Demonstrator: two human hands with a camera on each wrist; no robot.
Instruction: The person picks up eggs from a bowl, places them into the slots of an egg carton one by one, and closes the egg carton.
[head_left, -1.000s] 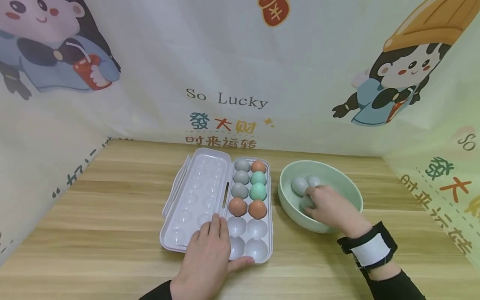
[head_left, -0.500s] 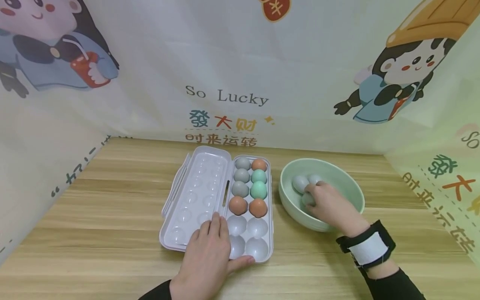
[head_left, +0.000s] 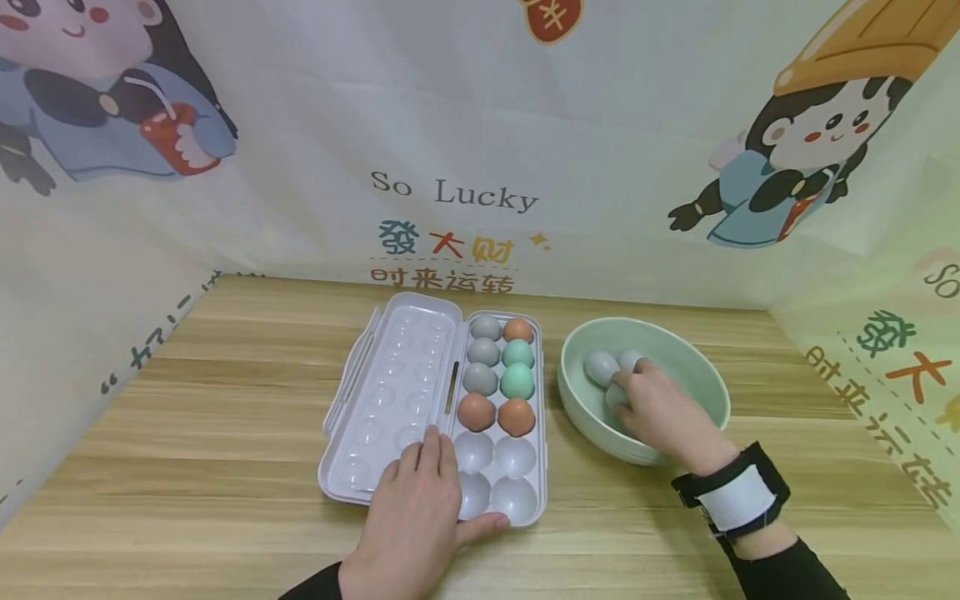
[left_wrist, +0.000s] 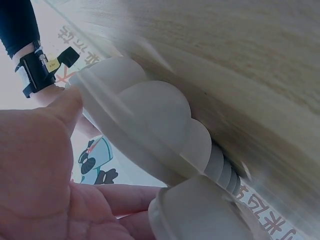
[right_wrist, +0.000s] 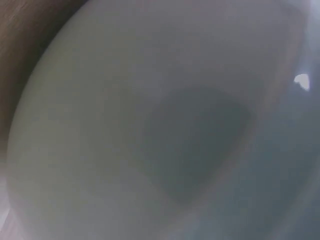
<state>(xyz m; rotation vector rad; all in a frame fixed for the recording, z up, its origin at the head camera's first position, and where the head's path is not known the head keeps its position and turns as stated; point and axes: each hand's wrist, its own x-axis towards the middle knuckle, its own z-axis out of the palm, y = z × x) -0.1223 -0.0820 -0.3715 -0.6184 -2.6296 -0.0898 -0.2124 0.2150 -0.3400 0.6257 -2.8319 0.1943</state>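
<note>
A pale egg carton (head_left: 372, 400) lies with its lid folded out to the left. Grey, brown and mint-green eggs fill its far cups, among them a brown egg (head_left: 476, 412). My left hand (head_left: 415, 508) rests across the near end, fingers extended over the hinge side and thumb along the front rim. Inside the light green bowl (head_left: 592, 429), my right hand (head_left: 663, 417) curls its fingers around a greyish-green egg (head_left: 617, 398). Behind it lies a pale blue-grey egg (head_left: 600, 367), with another partly hidden by the fingers. The right wrist view is a blur of bowl and egg.
The bowl stands just right of the carton on a wooden tabletop (head_left: 202, 442). A printed cloth (head_left: 600, 167) hangs behind and along both sides. Near the left hand are several unfilled carton cups (head_left: 513, 498).
The head view has shifted slightly. My right hand stays in the bowl at the greyish-green egg with only tiny finger movement, and my left hand stays on the carton.
</note>
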